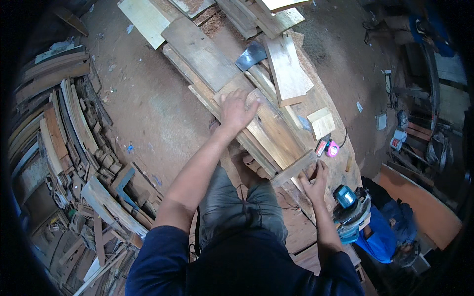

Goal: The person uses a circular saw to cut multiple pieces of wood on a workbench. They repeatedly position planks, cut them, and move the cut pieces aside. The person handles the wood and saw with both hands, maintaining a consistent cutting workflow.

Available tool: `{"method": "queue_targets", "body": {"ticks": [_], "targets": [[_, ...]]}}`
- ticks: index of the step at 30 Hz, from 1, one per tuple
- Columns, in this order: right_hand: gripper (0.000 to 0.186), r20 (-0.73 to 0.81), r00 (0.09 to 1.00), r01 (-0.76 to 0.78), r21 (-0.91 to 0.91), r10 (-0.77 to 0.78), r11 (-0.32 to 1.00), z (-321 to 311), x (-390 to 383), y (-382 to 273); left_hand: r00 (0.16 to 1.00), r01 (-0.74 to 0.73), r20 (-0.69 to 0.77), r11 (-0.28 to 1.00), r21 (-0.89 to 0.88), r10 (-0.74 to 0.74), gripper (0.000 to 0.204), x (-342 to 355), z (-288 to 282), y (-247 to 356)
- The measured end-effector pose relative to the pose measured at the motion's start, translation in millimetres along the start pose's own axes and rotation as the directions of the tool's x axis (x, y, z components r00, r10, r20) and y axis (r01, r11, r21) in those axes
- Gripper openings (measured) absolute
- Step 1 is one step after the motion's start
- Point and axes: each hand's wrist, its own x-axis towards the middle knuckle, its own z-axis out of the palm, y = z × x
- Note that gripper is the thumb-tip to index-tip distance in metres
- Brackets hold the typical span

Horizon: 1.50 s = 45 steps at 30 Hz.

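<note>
My left hand (238, 111) lies with its fingers spread on a pale brown wooden board (277, 134), pressing near its far part. Across the near end of that board rests a short wooden strip (295, 168). At the strip's right end is my right hand (316, 183), its fingers pinched together. What they hold, if anything, is too small to make out. A pink tape measure (332, 149) sits just beyond the right hand, beside a small red and dark item (321, 146).
Several loose boards (200, 52) cover the bench's far part, with a handsaw blade (251, 55) among them. A wood block (321, 123) sits at the bench's right. A teal power saw (349, 207) stands near my right forearm. Stacked timber (74, 123) fills the left.
</note>
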Motion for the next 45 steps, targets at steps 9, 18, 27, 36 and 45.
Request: {"method": "queue_targets", "body": {"ticks": [9,18,27,36,45], "targets": [[0.043,0.153,0.965,-0.229,0.085,0.214,0.970,-11.4,3.8,61.5,0.950,0.169,0.251,0.981,0.092,-0.187,0.084,30.7,-8.1,34.4],[0.048,0.350,0.920,-0.226,0.111,0.175,0.968,-19.4,21.7,77.6,0.930,0.348,0.043,0.913,0.213,-0.365,0.079,34.7,16.5,54.2],[0.048,0.228,0.969,-0.115,0.082,0.093,0.990,-6.9,14.5,72.2,0.922,0.387,-0.159,0.829,0.405,-0.353,0.072,61.4,42.3,27.5],[0.046,0.234,0.968,-0.127,0.139,0.092,0.982,-5.4,4.8,95.9,0.942,0.335,-0.132,0.833,0.441,-0.309,0.075,63.6,40.5,25.3],[0.047,0.044,0.996,-0.087,0.165,0.080,0.983,-2.2,-9.2,92.2,0.927,0.374,0.008,0.921,-0.109,-0.376,0.072,37.5,12.1,-4.4]]}}
